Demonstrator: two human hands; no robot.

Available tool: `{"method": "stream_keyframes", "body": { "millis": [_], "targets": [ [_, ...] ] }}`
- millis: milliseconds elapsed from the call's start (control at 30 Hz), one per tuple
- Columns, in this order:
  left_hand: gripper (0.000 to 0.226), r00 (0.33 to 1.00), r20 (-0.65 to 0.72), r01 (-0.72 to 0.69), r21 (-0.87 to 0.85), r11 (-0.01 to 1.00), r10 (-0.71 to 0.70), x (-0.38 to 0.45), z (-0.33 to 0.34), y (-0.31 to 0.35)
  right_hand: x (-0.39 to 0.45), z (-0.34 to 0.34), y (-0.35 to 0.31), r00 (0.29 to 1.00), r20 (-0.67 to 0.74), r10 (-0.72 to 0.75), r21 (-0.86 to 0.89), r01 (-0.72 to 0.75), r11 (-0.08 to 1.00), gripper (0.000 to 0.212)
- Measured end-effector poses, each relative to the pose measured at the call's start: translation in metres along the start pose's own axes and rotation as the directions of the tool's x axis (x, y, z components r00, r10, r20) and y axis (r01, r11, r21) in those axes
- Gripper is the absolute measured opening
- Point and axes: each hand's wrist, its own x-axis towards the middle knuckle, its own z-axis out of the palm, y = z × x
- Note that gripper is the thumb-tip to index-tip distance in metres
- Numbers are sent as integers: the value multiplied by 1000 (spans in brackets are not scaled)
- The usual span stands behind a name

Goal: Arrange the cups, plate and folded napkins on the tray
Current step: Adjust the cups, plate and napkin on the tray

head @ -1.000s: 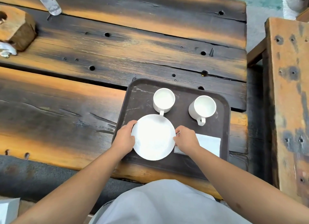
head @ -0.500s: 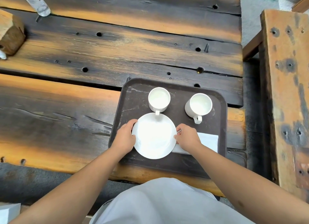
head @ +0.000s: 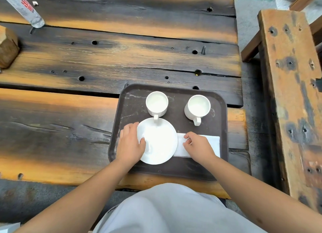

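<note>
A dark brown tray [head: 174,168] lies on the wooden table's near right part. Two white cups stand at its far side: the left cup [head: 156,104] and the right cup [head: 197,107], handles toward me. A white plate [head: 159,142] lies just below the left cup, touching its handle. My left hand [head: 129,144] grips the plate's left rim, thumb on top. A folded white napkin [head: 212,142] lies to the right of the plate, its left end partly under the rim. My right hand [head: 196,145] rests on the napkin with fingers curled at its left end.
A clear plastic bottle [head: 24,8] stands at the far left of the plank table [head: 87,62]. A wooden block [head: 7,46] sits at the left edge. A wooden bench [head: 292,86] runs along the right side.
My right hand has left the plate's right rim and now lies on the napkin. The plate sits slightly closer to the left cup. My left hand still holds the plate.
</note>
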Motion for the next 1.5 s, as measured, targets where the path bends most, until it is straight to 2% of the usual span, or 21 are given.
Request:
{"method": "stream_keyframes", "body": {
  "millis": [133,267,333,433,600,833,1433,1500],
  "targets": [
    [54,957,95,-281,69,957,274,-13,13,25,-18,-8,20,997,2,-73,-139,73,988,31],
    [53,822,270,-553,164,817,502,-22,37,56,-35,-15,44,988,15,-151,-270,150,951,41],
    [54,753,366,-644,235,728,547,-25,51,69,-41,-18,54,981,22,-194,-319,191,928,45],
    [55,688,455,-718,316,620,565,-25,70,82,-45,-22,68,969,34,-245,-429,236,872,54],
    [62,629,544,-775,383,502,556,-21,88,91,-46,-24,82,955,91,-282,-571,283,771,66],
    [60,603,589,-797,419,435,537,-15,92,93,-43,-17,93,954,151,-258,-607,296,738,67],
    [61,612,613,-790,435,433,500,-19,83,87,-42,-13,84,945,174,-276,-628,323,708,66],
    [63,621,616,-780,427,457,485,-19,85,86,-41,-14,83,945,179,-275,-621,325,713,66]
  ]
}}
